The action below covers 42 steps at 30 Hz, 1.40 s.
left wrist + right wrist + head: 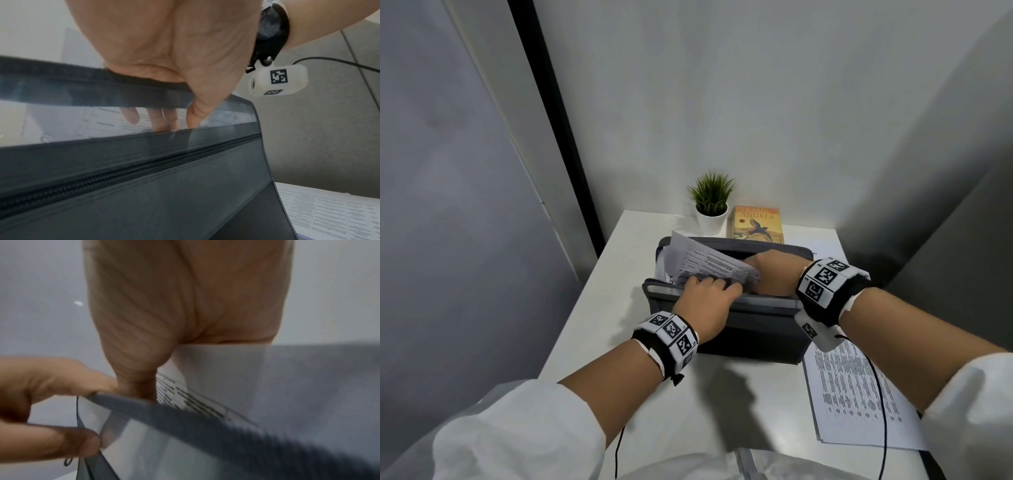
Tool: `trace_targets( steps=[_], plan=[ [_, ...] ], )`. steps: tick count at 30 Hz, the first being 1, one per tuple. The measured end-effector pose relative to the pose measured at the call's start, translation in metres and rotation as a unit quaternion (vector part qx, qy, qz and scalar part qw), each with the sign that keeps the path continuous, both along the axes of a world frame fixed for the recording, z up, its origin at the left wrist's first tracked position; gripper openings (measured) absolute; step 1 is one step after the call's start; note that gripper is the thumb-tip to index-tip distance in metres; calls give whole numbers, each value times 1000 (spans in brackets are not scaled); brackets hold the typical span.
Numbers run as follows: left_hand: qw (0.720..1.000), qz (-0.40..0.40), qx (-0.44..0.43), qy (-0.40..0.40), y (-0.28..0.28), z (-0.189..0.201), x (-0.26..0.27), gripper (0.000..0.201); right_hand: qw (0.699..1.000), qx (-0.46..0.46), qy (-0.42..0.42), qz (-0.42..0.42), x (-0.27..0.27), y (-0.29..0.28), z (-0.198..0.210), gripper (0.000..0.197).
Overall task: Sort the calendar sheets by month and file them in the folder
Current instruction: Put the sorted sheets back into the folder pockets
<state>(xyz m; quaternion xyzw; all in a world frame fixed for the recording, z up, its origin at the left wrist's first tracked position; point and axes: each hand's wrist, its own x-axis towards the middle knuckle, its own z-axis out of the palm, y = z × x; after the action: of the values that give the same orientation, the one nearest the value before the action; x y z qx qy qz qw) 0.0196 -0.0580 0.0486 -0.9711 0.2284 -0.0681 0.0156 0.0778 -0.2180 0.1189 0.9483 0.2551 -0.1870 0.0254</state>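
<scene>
A dark grey expanding folder [756, 329] stands open on the white table [585, 325]. My left hand [709, 294] curls over a front divider and pulls it toward me. In the left wrist view its fingers [160, 120] show through the translucent pocket wall of the folder [144, 186]. My right hand [774, 270] reaches into the folder's mouth and pinches a printed calendar sheet [705, 262], which slants up to the left, partly inside. The right wrist view shows the sheet [191, 399] under my right thumb, with left fingers [51, 382] pinching the grey divider [205, 421].
A stack of printed sheets [859, 394] lies on the table to the right of the folder, near the front edge. Behind the folder stand a small potted plant [710, 202] and an orange book [756, 222]. Walls close in on the left, back and right.
</scene>
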Motion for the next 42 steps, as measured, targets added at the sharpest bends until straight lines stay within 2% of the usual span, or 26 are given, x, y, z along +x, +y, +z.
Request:
trace_targets(
  steps=[3, 7, 10, 15, 18, 23, 25, 28, 33, 37, 42],
  plan=[
    [1000, -10, -4, 3, 2, 0, -2, 37, 1000, -21, 7, -18, 6, -4, 2, 15],
    [1000, -13, -7, 10, 3, 1, -1, 40, 998, 13, -55, -17, 20, -14, 33, 13],
    [1000, -11, -10, 11, 1, 2, -1, 39, 995, -5, -95, 1, 22, -9, 45, 20],
    [1000, -12, -10, 8, 1, 5, -1, 38, 995, -36, -94, 7, 9, 8, 21, 18],
    [1000, -17, -8, 5, 1, 4, -2, 38, 999, -43, -23, 24, 10, 11, 7, 11],
    [1000, -23, -15, 13, 2, 6, -4, 35, 995, -55, 69, 42, 11, 11, -5, 27],
    [1000, -21, -20, 10, 2, 6, -5, 34, 996, -63, 65, 28, 13, 9, -7, 26],
    [999, -15, -34, 0, 3, 6, -7, 32, 999, -21, 36, -11, 19, 0, -8, 24],
    [999, -1, -40, 12, 0, 7, -4, 29, 997, 23, 17, -67, 16, -24, -22, 29],
    [1000, -3, -24, 16, -1, 10, -2, 19, 994, 54, 2, -98, 9, -35, -28, 27],
    [999, -5, -30, 21, 0, 5, -4, 18, 990, 86, -1, -113, 3, -45, -38, 31]
  ],
)
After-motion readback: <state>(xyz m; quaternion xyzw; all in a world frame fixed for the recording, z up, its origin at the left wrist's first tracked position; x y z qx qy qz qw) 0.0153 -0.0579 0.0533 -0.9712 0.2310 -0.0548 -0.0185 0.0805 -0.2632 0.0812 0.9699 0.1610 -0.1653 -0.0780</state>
